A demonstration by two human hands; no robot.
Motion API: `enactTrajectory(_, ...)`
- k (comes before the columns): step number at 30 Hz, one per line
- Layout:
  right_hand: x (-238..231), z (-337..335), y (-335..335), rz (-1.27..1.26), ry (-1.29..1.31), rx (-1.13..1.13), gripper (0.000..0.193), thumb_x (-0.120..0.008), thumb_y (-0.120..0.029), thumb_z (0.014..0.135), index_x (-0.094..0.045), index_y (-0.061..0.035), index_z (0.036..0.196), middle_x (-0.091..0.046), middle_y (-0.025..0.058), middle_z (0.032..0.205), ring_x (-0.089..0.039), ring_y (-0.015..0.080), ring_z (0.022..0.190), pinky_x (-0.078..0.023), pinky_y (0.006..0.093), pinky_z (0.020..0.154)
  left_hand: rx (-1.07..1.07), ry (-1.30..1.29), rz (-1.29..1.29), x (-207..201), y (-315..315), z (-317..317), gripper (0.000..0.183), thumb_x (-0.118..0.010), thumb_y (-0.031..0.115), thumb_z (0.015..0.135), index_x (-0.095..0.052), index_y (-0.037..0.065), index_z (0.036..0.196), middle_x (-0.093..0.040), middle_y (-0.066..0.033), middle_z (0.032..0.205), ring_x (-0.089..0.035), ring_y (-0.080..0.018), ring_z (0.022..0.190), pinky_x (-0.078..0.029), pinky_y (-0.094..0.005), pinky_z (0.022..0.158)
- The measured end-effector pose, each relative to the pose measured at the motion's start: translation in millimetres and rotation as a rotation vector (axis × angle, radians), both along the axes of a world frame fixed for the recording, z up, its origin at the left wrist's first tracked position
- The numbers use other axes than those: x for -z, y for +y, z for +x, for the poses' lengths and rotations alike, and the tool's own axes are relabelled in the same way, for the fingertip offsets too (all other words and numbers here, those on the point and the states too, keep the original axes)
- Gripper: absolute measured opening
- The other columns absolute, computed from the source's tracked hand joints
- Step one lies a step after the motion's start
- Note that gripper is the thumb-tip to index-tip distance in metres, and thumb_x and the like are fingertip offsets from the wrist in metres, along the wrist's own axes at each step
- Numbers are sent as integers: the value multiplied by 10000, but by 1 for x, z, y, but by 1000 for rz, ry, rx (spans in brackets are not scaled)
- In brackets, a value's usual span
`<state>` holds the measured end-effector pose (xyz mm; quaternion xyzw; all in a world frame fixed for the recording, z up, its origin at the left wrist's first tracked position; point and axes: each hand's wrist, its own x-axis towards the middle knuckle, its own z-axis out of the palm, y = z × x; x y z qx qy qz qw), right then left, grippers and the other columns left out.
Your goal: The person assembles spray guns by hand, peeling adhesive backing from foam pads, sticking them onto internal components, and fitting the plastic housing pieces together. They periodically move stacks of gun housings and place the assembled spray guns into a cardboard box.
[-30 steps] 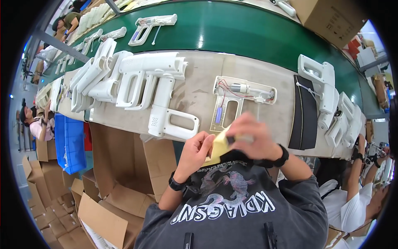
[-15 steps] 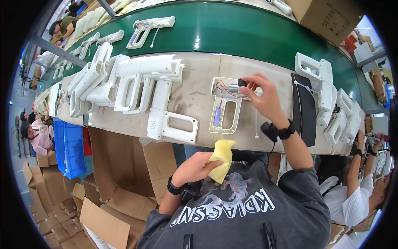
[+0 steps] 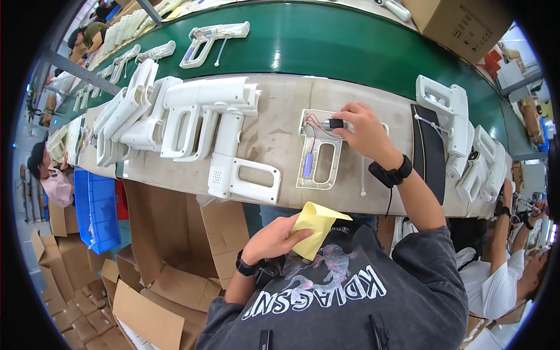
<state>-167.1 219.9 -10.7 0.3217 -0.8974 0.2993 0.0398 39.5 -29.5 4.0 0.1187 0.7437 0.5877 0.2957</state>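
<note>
My left hand (image 3: 276,240) is closed on a yellow sheet (image 3: 315,227), thin and creased, in front of my shirt. On the bench lies a white open plastic housing half (image 3: 333,176), shaped like a pistol with a looped handle. Inside it are a purple cylindrical cell (image 3: 307,165), red wires (image 3: 311,121) and a small silver motor (image 3: 318,125). My right hand (image 3: 366,133) pinches a black piece (image 3: 335,123) at the motor's end, above the housing. The fingers partly cover the barrel side. A thin white cord with a small tip (image 3: 363,185) hangs down beside the housing.
White housing shells (image 3: 192,116) are piled on the left. More white units (image 3: 455,116) lie right, by a black mat (image 3: 427,157). A green conveyor (image 3: 315,44) runs behind. Blue bin (image 3: 96,210) and cardboard boxes (image 3: 169,233) stand lower left. A co-worker's arms (image 3: 506,233) show at right.
The yellow sheet has spread wider in my left hand. My right hand and the black piece have shifted slightly. The housing has moved a little to the right.
</note>
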Motion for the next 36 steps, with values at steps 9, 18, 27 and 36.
enactTrajectory(9, -1, -3, -3, -83, -103, 13, 245, -772, -51, 779, -682, -41, 1007, -694, 93, 929, -624, 289, 918, -499, 391, 857, 23, -43, -29, 7, -3, 0, 367, -621, 256, 1011, -575, -8, 1261, -727, -191, 1069, -712, -354, 971, -535, -365, 837)
enactTrajectory(18, -1, -1, -3, -142, -84, 24, 254, -755, -19, 794, -672, -45, 1032, -704, 106, 938, -645, 282, 903, -512, 379, 824, 16, -8, -45, 10, -1, 1, 356, -616, 255, 1013, -582, -15, 1241, -727, -187, 1065, -713, -349, 977, -537, -363, 840)
enactTrajectory(27, -3, -4, 2, -96, -116, -5, 240, -768, -85, 803, -693, -37, 1026, -708, 132, 934, -654, 311, 854, -515, 406, 809, -2, -27, -11, 13, 0, 2, 354, -620, 258, 1011, -593, -14, 1236, -730, -176, 1063, -715, -334, 975, -536, -362, 847)
enactTrajectory(36, -10, -14, 13, -178, -130, 90, 244, -782, -109, 809, -718, -42, 1035, -678, 96, 910, -598, 243, 840, -494, 347, 773, 0, -34, -29, 12, 1, 2, 363, -594, 246, 1016, -561, -14, 1267, -718, -213, 1077, -689, -398, 996, -529, -402, 856)
